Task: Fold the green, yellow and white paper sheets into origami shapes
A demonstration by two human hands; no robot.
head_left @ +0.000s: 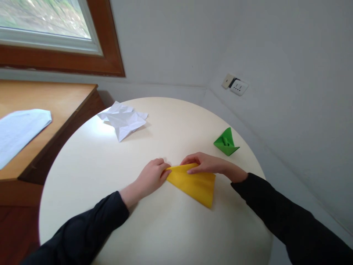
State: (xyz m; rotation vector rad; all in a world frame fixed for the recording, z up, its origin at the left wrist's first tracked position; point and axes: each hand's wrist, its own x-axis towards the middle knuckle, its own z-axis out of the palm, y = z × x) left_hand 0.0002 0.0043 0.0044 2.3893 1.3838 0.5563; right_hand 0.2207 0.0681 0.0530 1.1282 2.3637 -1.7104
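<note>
A folded sheet of yellow paper (194, 186) is held just over the round table, its wide end toward the lower right. My left hand (154, 175) is closed and pinches the narrow left corner between thumb and fingers. Along the top edge, my right hand (202, 164) grips the paper, thumb on the near face and fingers behind it, where their tips are hidden. Beyond my right hand sits a green folded paper boat (226, 142), apart from the yellow paper.
Crumpled, creased white paper (124, 119) lies at the far left of the round white table (171, 110). A wooden desk (66, 97) with a pale blue-white sheet (23, 130) stands to the left. Walls with a power socket (238, 87) border the table at the back and right.
</note>
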